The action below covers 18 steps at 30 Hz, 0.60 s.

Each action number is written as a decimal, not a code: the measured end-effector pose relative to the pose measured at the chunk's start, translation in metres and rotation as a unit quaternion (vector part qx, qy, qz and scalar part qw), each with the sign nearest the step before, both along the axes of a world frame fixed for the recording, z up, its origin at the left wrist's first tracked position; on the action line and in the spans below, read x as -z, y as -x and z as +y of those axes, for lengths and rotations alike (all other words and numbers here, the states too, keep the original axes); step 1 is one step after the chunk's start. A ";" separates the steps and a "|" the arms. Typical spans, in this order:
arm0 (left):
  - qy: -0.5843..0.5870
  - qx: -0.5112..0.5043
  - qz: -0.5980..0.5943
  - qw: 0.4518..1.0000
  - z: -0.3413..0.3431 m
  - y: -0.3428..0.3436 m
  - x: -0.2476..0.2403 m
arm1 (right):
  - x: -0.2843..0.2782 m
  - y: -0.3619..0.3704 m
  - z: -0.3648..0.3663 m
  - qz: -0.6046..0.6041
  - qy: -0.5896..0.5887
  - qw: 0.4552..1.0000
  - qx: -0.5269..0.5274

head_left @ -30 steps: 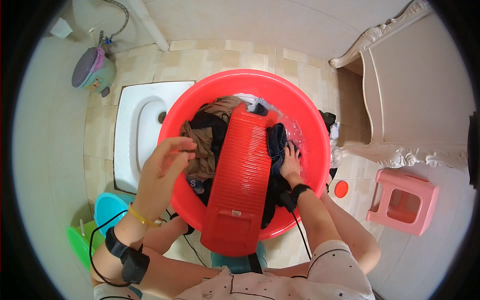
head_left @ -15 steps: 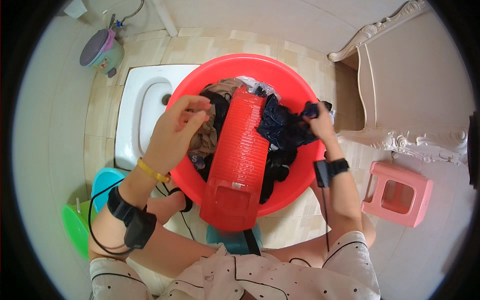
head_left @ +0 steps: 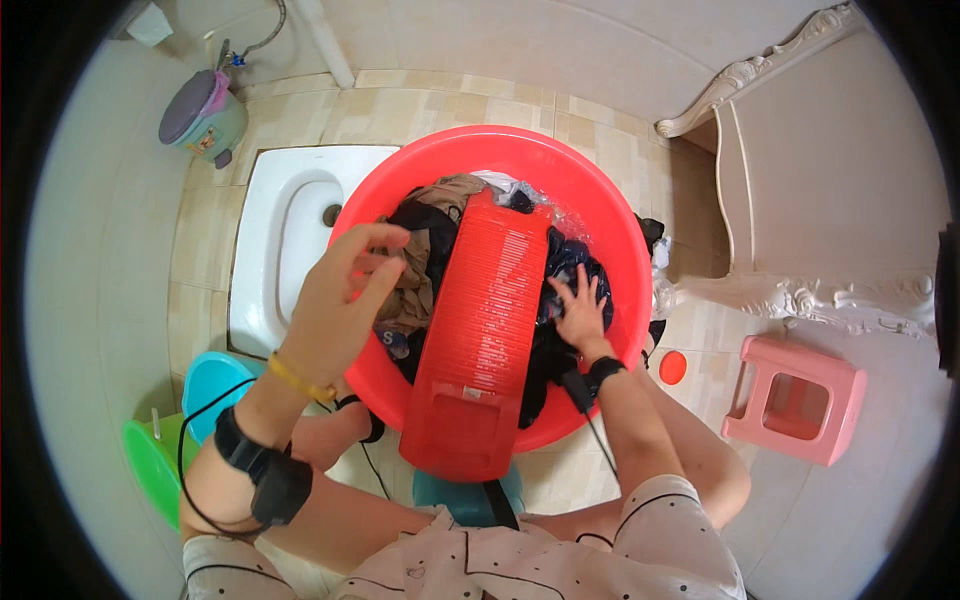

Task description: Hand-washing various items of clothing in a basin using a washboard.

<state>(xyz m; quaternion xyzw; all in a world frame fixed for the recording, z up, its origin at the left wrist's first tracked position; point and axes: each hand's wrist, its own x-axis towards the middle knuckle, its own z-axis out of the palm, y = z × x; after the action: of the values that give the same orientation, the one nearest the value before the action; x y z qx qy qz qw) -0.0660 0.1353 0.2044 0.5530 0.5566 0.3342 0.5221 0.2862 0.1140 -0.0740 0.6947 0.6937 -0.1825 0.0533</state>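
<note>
A large red tub (head_left: 612, 200) holds a red ribbed washboard (head_left: 490, 290), tilted with its lower end over the near rim. Wet clothes lie on both sides of the board. My right hand (head_left: 583, 315) rests with spread fingers on a dark navy garment (head_left: 590, 262) right of the board. Over the tub's left side hovers my left hand (head_left: 350, 285), empty, fingers apart and loosely curved. Below it is a brown garment (head_left: 412, 295) beside black cloth (head_left: 438, 240). White cloth and suds show at the far end of the board.
A white squat toilet (head_left: 262, 240) lies left of the tub. Blue (head_left: 212, 385) and green (head_left: 150, 465) basins stand at lower left, a lidded bin (head_left: 205, 115) at far left. A pink stool (head_left: 800, 400) and pale carved furniture (head_left: 830, 170) are on the right. A red disc (head_left: 673, 367) lies on the floor.
My right hand has come down and left from the tub's right rim, let go of the bunched navy garment, and spread on it. My left hand stays nearly in place.
</note>
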 end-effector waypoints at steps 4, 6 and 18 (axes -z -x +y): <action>0.048 0.002 0.035 0.998 -0.003 0.000 -0.006 | 0.043 0.003 0.012 -0.019 0.048 0.998 -0.031; 0.055 0.005 0.035 0.998 0.003 -0.003 0.000 | 0.065 -0.013 0.035 -0.030 0.059 0.996 -0.055; 0.019 0.026 0.080 0.996 -0.010 0.001 0.021 | 0.065 0.020 -0.021 -0.070 -0.052 0.994 0.062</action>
<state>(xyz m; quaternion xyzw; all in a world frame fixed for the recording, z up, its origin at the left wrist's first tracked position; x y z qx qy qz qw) -0.0669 0.1255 0.1833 0.5827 0.5882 0.2641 0.4947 0.2666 0.0934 -0.1386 0.7495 0.6522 -0.1000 0.0538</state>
